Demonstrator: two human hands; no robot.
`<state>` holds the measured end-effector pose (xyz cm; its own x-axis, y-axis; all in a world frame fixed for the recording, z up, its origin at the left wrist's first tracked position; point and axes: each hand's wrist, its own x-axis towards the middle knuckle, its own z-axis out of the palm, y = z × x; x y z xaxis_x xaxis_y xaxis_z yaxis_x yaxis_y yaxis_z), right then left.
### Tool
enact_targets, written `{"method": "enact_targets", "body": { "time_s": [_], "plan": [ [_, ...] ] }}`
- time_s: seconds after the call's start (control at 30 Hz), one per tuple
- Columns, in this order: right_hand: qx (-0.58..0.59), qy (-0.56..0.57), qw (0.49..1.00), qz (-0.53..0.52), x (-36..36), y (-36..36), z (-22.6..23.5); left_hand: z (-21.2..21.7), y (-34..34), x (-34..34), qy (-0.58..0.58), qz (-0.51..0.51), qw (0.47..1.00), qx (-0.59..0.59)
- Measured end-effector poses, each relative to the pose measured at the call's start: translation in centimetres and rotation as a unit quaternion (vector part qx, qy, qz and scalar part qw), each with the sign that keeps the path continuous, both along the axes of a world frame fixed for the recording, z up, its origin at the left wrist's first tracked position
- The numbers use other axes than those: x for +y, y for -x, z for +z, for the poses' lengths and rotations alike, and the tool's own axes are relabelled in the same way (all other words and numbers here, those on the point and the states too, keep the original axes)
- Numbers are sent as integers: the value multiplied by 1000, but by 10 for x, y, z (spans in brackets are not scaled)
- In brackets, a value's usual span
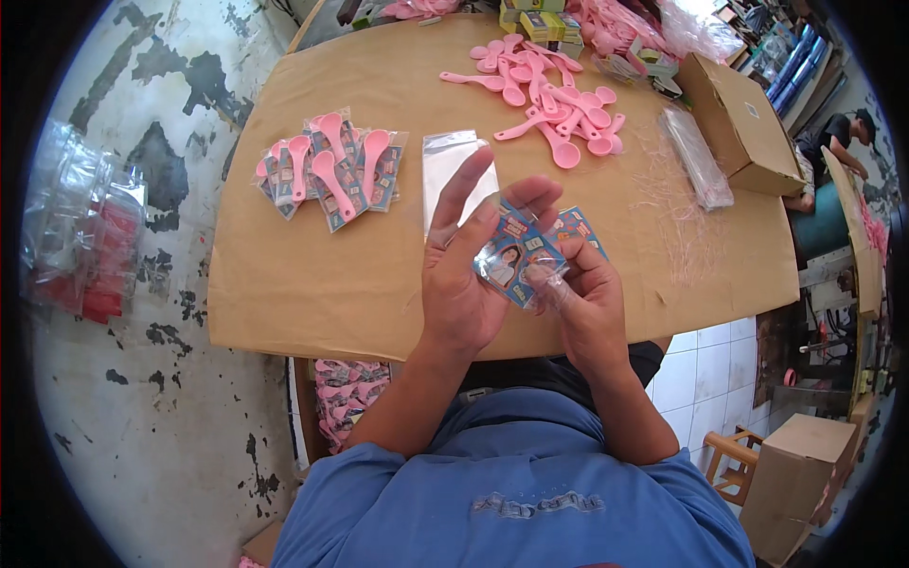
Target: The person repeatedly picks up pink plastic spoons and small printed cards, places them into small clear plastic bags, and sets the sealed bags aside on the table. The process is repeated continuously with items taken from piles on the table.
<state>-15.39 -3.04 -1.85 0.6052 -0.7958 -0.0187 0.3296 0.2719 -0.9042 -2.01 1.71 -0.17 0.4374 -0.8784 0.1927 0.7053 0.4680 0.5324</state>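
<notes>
Over the near middle of the table, my right hand (595, 308) pinches a blue printed card in a clear plastic bag (508, 254), thumb on its front. My left hand (466, 284) is beside the card's left edge, fingers stretched and apart, some partly behind the card. Beyond the right hand lie more blue cards (579, 227), partly covered by it. A stack of clear plastic bags (445, 159) lies flat behind my left hand. To the left is a pile of bagged cards with pink spoons (333, 170). Loose pink spoons (559, 104) are heaped at the far side.
Brown paper covers the table (312, 284). At its right stand an open cardboard box (739, 123) and a bundle of clear bags (698, 161). Small yellow-green boxes (544, 28) sit at the back. A container of packed spoons (346, 393) is below the front edge. Another person (838, 142) is far right.
</notes>
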Motion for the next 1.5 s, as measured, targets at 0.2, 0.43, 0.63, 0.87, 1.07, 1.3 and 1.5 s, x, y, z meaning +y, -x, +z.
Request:
{"method": "enact_targets", "body": {
  "time_s": [0.2,0.43,0.63,0.87,1.07,1.3,1.5],
  "plan": [
    [33,30,999,20,-4,-1,2,-3,10,-1,5,-5,1000,14],
    [10,220,966,-137,-2,-13,2,-5,5,-4,-31,19,999,13],
    [136,553,819,-72,-32,18,22,-12,-23,0,-43,77,989,115],
    [330,496,802,-40,-105,-16,50,-18,-52,19,-9,147,978,150],
    [420,609,673,0,-166,-97,-8,-14,-31,25,-37,137,984,108],
    [483,603,630,-79,-155,-92,-17,-21,-37,32,-50,147,982,103],
    [414,543,726,-82,-155,-60,-13,-19,-31,22,-38,127,987,90]
  ]
}}
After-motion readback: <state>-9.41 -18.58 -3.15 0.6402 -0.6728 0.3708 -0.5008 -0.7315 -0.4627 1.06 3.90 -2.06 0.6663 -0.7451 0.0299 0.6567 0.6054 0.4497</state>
